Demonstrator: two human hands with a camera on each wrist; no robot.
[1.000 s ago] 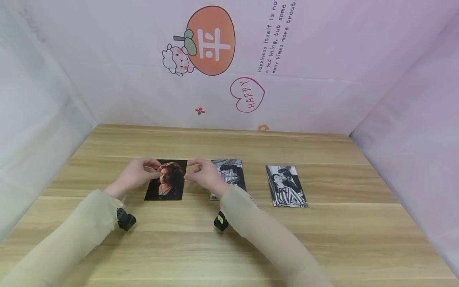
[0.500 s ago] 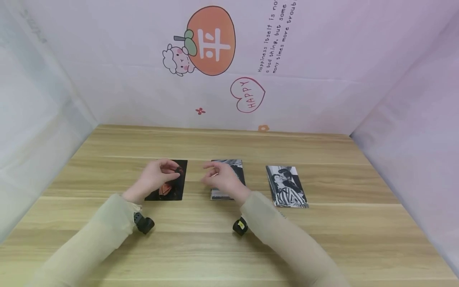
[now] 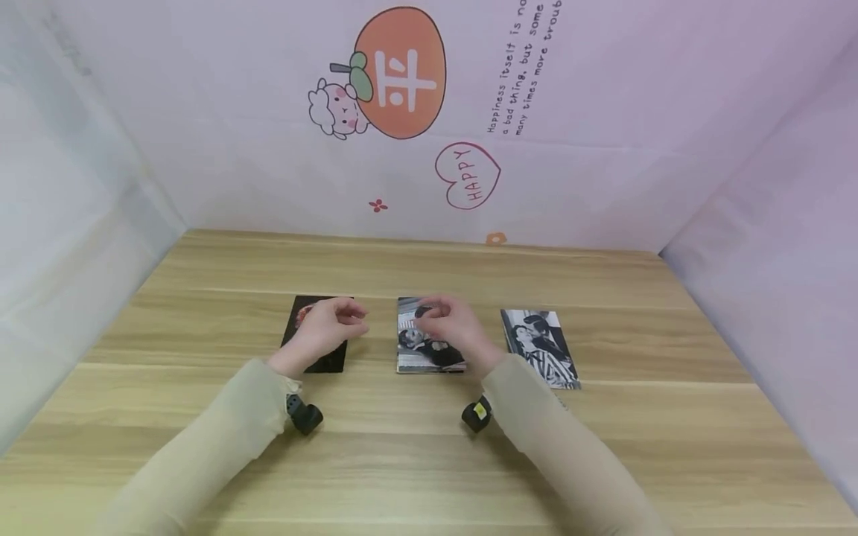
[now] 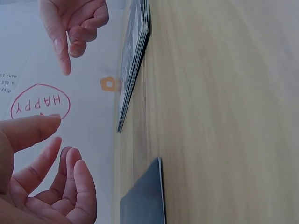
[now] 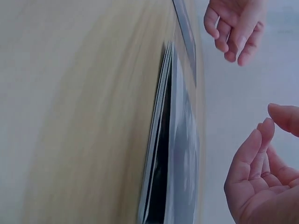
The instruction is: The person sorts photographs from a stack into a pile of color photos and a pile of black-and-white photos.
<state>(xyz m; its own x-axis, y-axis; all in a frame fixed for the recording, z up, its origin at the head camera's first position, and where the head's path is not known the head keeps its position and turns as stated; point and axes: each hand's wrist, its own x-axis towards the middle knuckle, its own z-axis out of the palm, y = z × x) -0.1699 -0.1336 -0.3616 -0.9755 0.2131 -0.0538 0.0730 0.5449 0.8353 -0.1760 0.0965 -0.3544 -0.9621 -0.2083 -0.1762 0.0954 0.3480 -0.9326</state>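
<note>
Three places on the wooden table hold photo cards. At the left lies a dark photo card (image 3: 328, 361) with a reddish portrait, partly covered by my left hand (image 3: 323, 327), which hovers over it holding nothing. The middle black-and-white photo cards (image 3: 418, 357) form a small stack, with several layers visible along the edge (image 5: 161, 121) in the right wrist view. Above that stack hovers my right hand (image 3: 459, 331), its thumb and fingers loosely bent with nothing between them. Both hands (image 4: 60, 191) appear raised off the cards in the wrist views.
To the right lies another black-and-white photo card (image 3: 539, 346), slightly turned. The table (image 3: 402, 461) ends at a printed white cloth backdrop (image 3: 576, 193), with cloth also hanging on both sides. A black wrist camera (image 3: 304, 415) sits under the left sleeve.
Both hands have moved to the right, off the left photo card's edges. The right hand now hovers over the middle stack. The cards stay about where they were; the head view shifted slightly.
</note>
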